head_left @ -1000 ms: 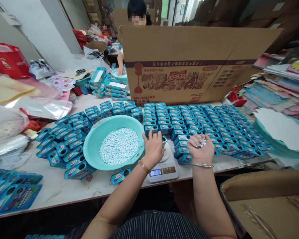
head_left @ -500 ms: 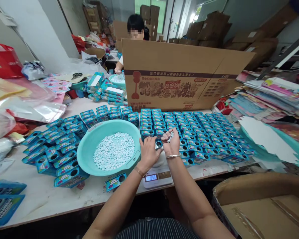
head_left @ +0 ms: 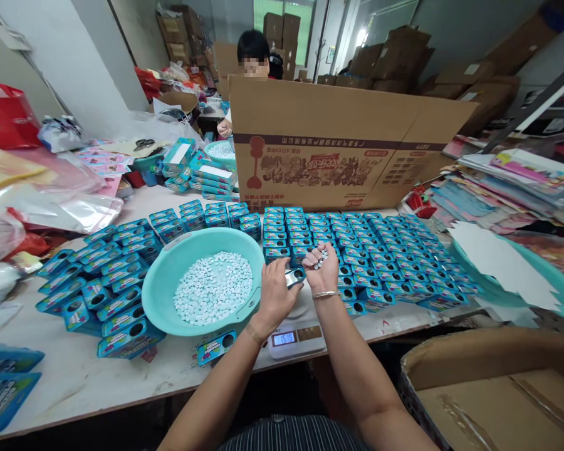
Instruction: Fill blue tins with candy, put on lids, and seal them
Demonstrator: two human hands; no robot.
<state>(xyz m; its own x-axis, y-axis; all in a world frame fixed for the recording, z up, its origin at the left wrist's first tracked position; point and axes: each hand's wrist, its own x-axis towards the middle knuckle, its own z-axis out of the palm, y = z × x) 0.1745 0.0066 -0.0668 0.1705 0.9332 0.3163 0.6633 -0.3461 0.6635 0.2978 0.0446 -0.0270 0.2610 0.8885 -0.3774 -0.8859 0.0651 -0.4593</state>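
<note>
Holding a small blue tin with a round opening [head_left: 294, 276] just above a white digital kitchen scale [head_left: 305, 341], the left hand [head_left: 273, 293] has its fingers and thumb closed round the tin's near end. Right hand [head_left: 324, 270]: palm up just beside the tin, fingers curled half shut into a cup that keeps a small heap of loose white tablets [head_left: 320, 256]. The tin sits between the two hands, over the scale's platform; whether it touches the platform cannot be told. Thin metal bangle [head_left: 326, 294] on the right wrist. Round teal plastic basin [head_left: 169, 275], just left of the scale, holds a bed of the same white tablets [head_left: 214, 287]. Rows of matching blue tins [head_left: 385, 250] stand close-packed behind and right of the hands; further blue tins [head_left: 108, 275] lie in rows left of the basin. One single blue tin [head_left: 215, 346] lies flat in front of the basin. White worktable [head_left: 75, 376] bears all of it. Large brown printed cardboard carton [head_left: 348, 113] stands at the far edge, and beside it a co-worker's hand [head_left: 224, 128] is over a second teal basin [head_left: 220, 150].
</note>
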